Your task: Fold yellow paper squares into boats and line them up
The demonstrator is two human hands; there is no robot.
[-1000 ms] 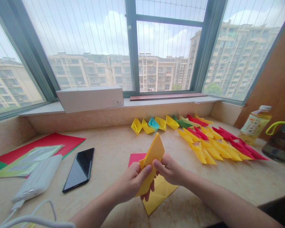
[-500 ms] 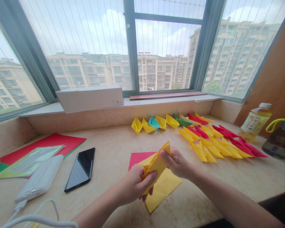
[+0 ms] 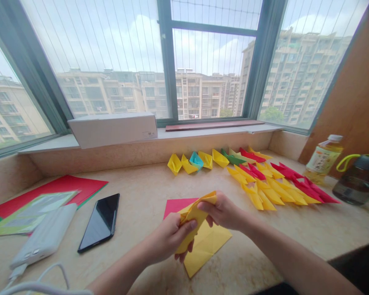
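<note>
Coloured sheets (image 3: 83, 186): red and green, overlapping at the left of the bench (image 3: 135, 180).
Power bank (image 3: 44, 235): white, just near of the sheets; a cable enters its near end.
Phone (image 3: 99, 223): lying flat, right of the power bank and apart from it.
Left hand (image 3: 167, 237): thumb laid over the folded yellow paper (image 3: 199, 216), fingers curled beneath; they hold its near part.
Folded yellow paper: above the bench between both hands, slanting from near left to far right, its layers parted along the far edge.
Flat sheets: a pinkish-red sheet (image 3: 172, 207) and a creased yellow sheet (image 3: 207, 248), partly hidden below the hands.
Right hand (image 3: 224, 209): thumb and fingers pinching the far right end. Good practice, as judged: anchor firmly with the left, work the right end gently, match the edges before pressing; hard pulling may wrinkle or tear the layers.
Paper boats (image 3: 220, 158): a far row of mixed colours.
Folded paper shapes (image 3: 269, 192): yellow and red, close-set, near of that row.
Bottles: a drink bottle (image 3: 321, 164) and a dark bottle (image 3: 358, 184), far right.
</note>
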